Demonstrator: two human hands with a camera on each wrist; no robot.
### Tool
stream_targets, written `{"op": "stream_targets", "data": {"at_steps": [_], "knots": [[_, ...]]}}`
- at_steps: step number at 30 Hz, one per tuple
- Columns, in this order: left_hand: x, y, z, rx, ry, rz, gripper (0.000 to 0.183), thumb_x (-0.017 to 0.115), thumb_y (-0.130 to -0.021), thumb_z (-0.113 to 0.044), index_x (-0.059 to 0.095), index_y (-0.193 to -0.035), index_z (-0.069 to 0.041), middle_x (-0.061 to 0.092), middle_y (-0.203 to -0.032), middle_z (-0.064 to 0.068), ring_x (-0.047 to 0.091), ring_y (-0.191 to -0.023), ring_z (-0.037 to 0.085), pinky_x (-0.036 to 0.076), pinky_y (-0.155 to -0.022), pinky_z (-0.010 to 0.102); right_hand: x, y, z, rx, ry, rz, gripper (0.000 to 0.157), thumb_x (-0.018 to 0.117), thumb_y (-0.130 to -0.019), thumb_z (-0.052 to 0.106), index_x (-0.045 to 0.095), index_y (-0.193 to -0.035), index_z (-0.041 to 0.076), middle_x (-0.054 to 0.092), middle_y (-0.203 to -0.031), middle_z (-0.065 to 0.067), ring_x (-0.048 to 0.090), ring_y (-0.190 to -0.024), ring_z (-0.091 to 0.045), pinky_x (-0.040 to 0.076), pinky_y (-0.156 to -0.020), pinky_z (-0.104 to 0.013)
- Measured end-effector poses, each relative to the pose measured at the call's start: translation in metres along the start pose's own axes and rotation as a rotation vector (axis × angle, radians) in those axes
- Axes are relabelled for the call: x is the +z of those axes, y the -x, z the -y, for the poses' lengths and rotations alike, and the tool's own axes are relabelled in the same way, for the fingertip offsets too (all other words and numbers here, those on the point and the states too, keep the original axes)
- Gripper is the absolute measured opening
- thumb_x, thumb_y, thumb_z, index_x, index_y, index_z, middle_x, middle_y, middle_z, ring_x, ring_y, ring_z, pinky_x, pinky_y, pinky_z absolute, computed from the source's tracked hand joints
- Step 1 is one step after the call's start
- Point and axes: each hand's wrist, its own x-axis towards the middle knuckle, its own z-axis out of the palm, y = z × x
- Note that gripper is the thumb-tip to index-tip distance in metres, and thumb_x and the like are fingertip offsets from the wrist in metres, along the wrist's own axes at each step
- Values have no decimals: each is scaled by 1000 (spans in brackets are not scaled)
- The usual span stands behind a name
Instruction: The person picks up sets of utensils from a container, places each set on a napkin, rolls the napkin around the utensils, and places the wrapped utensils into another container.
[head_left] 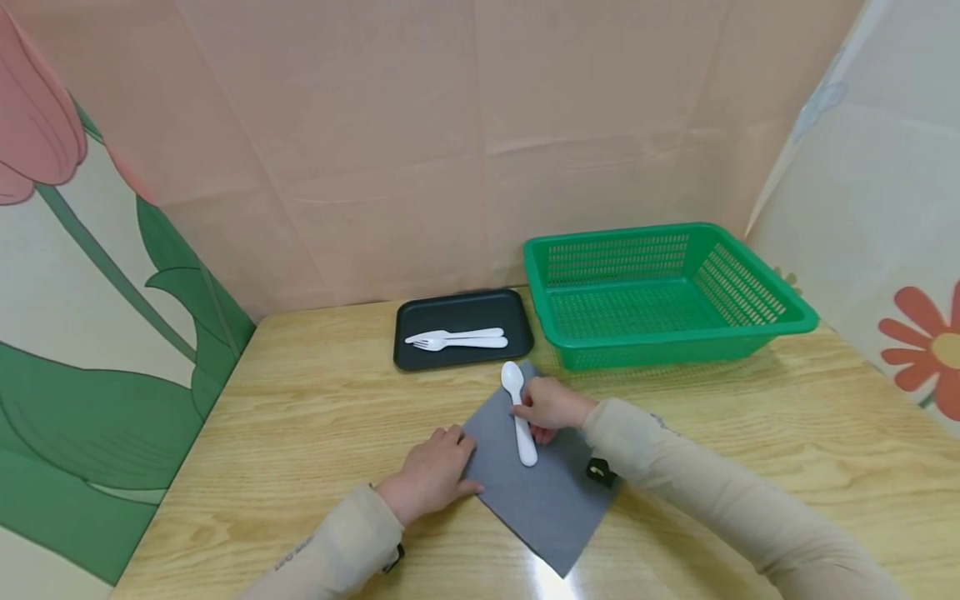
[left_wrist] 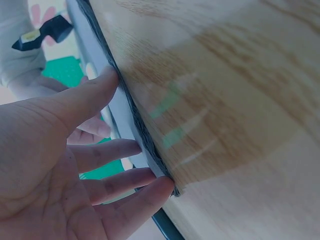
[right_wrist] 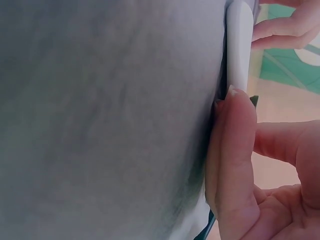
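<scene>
A grey cloth napkin [head_left: 540, 508] lies at a slant on the wooden table, with a white plastic spoon [head_left: 527, 450] on it, bowl pointing away. My right hand [head_left: 555, 404] pinches the spoon at mid-handle; the right wrist view shows its fingertips at the handle [right_wrist: 240, 45], close over the cloth. At the napkin's left corner rests my left hand [head_left: 431, 475], its fingers spread and relaxed. Its thumb and fingertips touch the layered napkin edge [left_wrist: 131, 102] in the left wrist view.
Behind the napkin sits a black tray [head_left: 465, 308] holding a white fork [head_left: 468, 341] and a white knife [head_left: 480, 332]. A green plastic basket [head_left: 682, 339] stands at the back right, beside the tray. A pinkish sheet hangs along the table's far edge.
</scene>
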Motion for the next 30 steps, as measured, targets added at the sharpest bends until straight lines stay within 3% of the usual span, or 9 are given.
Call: {"op": "stream_targets", "data": {"at_steps": [30], "knots": [[0,1,1,-1,7,6,55,68,-81,-42,57,-119,-3,56,-117,11,55,-102,24,52,-79,35,-1,0,-1,-9,33,16,28,57,-92,20,57,-69,4,57,-53,-2,54,-43,-9,50,-44,-23]]}}
